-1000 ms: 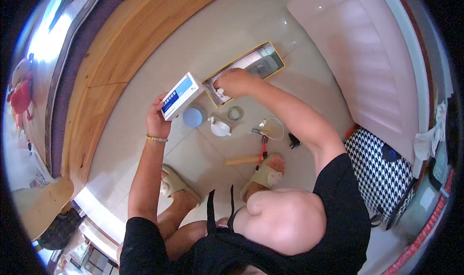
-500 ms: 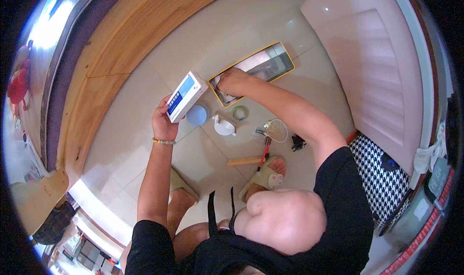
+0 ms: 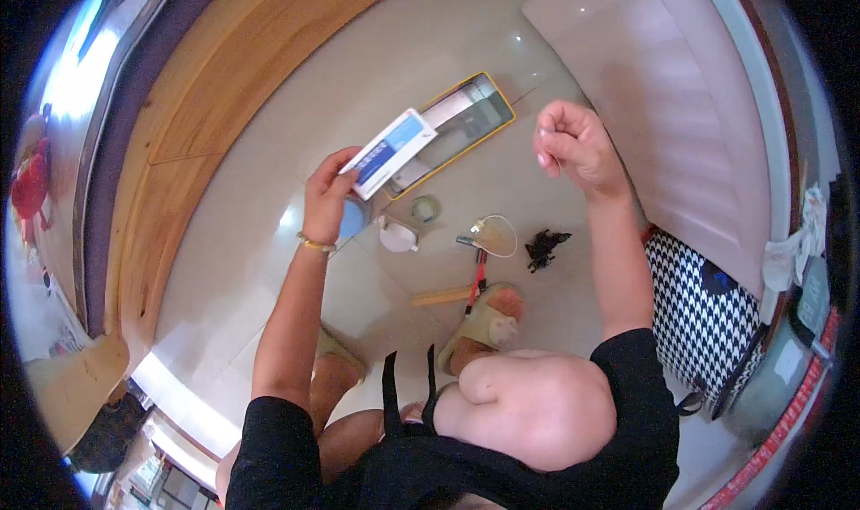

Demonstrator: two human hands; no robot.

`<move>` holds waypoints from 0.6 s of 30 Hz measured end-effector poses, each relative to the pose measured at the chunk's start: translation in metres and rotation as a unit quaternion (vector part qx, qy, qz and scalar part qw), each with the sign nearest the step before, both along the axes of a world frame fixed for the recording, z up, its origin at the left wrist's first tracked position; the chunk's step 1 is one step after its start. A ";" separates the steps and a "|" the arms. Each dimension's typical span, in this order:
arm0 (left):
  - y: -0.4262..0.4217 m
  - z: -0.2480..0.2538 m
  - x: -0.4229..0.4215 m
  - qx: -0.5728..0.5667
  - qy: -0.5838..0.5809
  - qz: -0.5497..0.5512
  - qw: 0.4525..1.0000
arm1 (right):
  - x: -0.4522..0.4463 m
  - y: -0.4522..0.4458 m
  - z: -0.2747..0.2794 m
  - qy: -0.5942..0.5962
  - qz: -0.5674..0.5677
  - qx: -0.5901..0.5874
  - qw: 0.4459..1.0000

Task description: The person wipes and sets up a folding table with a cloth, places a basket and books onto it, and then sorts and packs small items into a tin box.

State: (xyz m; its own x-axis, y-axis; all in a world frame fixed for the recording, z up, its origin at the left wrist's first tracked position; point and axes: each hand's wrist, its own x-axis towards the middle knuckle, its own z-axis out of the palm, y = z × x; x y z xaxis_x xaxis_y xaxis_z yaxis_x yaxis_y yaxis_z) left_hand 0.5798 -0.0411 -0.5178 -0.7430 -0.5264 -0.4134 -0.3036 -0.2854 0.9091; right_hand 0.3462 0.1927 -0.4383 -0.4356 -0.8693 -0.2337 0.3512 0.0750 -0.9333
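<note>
My left hand (image 3: pixel 330 197) is closed on a white-and-blue printed carton (image 3: pixel 394 152), which is tilted over the near end of a yellow-rimmed tray (image 3: pixel 514 114). The carton hides part of that tray. My right hand (image 3: pixel 575 145) is raised off to the right of the tray, its fingers curled in, and no object shows in them. Below the carton are a light-blue round object (image 3: pixel 354 216), partly behind my left hand, a white object with a handle-like part (image 3: pixel 396 234) and a greenish roll of tape (image 3: pixel 425 208).
Near my feet lie a red-and-black handled tool (image 3: pixel 477 277), a wooden stick (image 3: pixel 441 296), a looped pale cord (image 3: pixel 514 234) and a crumpled black item (image 3: pixel 544 249). A houndstooth-patterned bag (image 3: pixel 699 317) stands at the right beside a pale door panel (image 3: pixel 663 89). Wooden furniture (image 3: pixel 179 125) borders the left.
My right hand has come out of the tray and moved to the right. My left hand has carried the carton up and right, over the tray.
</note>
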 end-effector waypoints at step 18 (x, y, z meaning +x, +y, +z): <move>0.052 -0.015 -0.098 -0.703 -0.004 -0.180 0.688 | 0.043 0.061 -0.037 -0.062 -0.017 0.057 0.996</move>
State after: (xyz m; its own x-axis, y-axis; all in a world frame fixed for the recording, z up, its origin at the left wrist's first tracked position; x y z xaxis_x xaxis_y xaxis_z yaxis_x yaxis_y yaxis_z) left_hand 0.4814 0.0111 -0.5330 -0.9305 -0.1930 0.3112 -0.1315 0.9693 0.2079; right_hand 0.3890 0.2537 -0.4757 -0.4251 -0.8196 -0.3842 0.4679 0.1644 -0.8684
